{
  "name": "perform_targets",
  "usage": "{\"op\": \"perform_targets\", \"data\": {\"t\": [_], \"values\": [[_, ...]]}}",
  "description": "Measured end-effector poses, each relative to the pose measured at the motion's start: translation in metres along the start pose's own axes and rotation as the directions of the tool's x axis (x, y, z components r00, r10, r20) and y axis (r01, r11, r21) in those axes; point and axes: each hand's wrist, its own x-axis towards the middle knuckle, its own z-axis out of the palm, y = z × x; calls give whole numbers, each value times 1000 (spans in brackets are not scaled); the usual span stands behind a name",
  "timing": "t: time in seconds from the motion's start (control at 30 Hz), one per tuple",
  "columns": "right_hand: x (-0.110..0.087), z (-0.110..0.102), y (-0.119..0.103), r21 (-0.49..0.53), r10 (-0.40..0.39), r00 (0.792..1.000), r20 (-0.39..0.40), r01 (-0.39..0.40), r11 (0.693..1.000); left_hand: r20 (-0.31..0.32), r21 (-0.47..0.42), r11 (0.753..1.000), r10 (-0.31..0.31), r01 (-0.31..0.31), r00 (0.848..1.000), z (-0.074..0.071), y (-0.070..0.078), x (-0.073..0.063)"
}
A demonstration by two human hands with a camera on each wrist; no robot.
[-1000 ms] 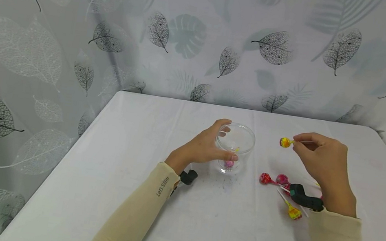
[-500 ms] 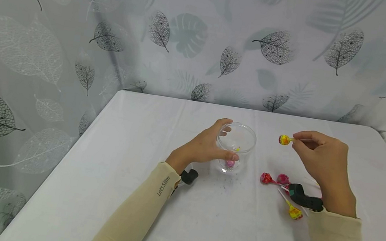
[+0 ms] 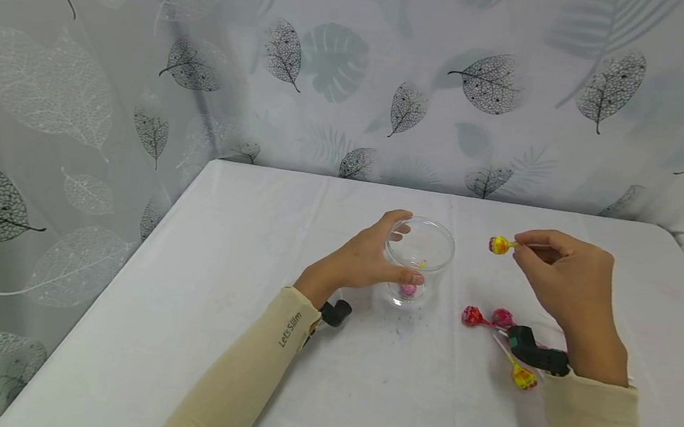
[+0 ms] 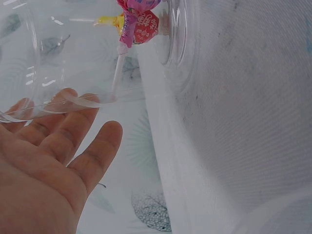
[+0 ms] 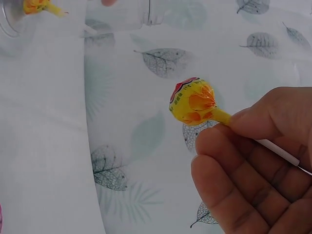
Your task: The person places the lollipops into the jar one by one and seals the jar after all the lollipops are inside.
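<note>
A clear plastic jar [image 3: 420, 254] stands upright on the white table, its round mouth uncovered. My left hand [image 3: 365, 255] grips it from the left side, thumb in front and fingers behind. Inside the jar lie a pink-wrapped lollipop [image 4: 127, 29] and a red-and-yellow one [image 4: 146, 27]. To the right of the jar, above the table, my right hand [image 3: 566, 274] pinches a yellow lollipop [image 5: 195, 102] by its stick, just below the wrapped head. The candy end points left, toward the jar.
Several lollipops lie on the table below my right hand: a red one [image 3: 472, 316], a dark pink one [image 3: 502, 317] and a yellow one [image 3: 523, 377]. The right wrist camera [image 3: 535, 352] partly covers this pile. A leaf-patterned curtain [image 3: 337, 60] hangs behind the table.
My right hand has shifted slightly left and up with the yellow lollipop. The left hand keeps its hold on the jar in the same place.
</note>
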Motion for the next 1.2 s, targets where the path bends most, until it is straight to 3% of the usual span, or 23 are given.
{"op": "perform_targets", "data": {"t": [0.7, 1.2], "values": [[-1, 7, -19, 66, -78, 997, -25, 80, 995, -4, 11, 1000, -7, 7, 1000, 1, 0, 1], [-2, 14, -32, 80, -203, 976, -84, 210, 975, -3, 17, 1000, -23, 23, 1000, 1, 0, 2]]}}
